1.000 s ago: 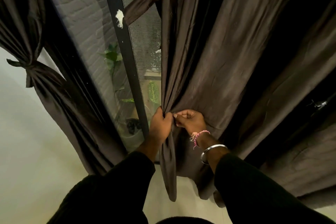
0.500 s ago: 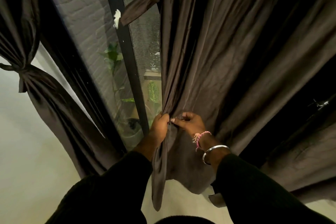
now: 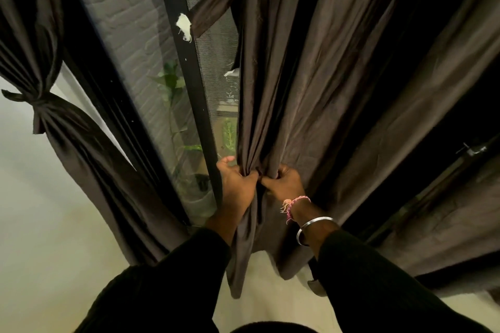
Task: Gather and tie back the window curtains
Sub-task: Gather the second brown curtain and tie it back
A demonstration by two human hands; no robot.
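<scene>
**At lower centre, more folds come into the bunch**

Lower centre of the frame shows both hands working side by side on the right curtain [image 3: 311, 67]. The left hand [image 3: 238, 184] grips the curtain's inner edge, fingers curled round a bunch of pleats, thumb lying across toward the other hand. The right hand [image 3: 284, 182], just beside it and touching it at the thumb, pinches the next folds, its fingers curled into the cloth.

Half a second ago the right hand held only a small pinch close to the left; now it sits further into the fabric with more pleats drawn under it, and the bunch between the two hands looks thicker. I judge that gathering is under way but far from finished: wide folds on the right side of the frame hang loose, and nothing yet binds this curtain.

A dark fabric strip [image 3: 216, 5] slants across the window frame [image 3: 186, 84] in the upper centre, possibly the tie-back, though I cannot tell. At middle left, the left curtain [image 3: 81, 149] is already cinched with a knot [image 3: 39, 104].

As for containers, a pale pot [image 3: 197, 192] seems to sit outside the glass, holding a leafy plant [image 3: 169, 81]; its outline is dim.
</scene>
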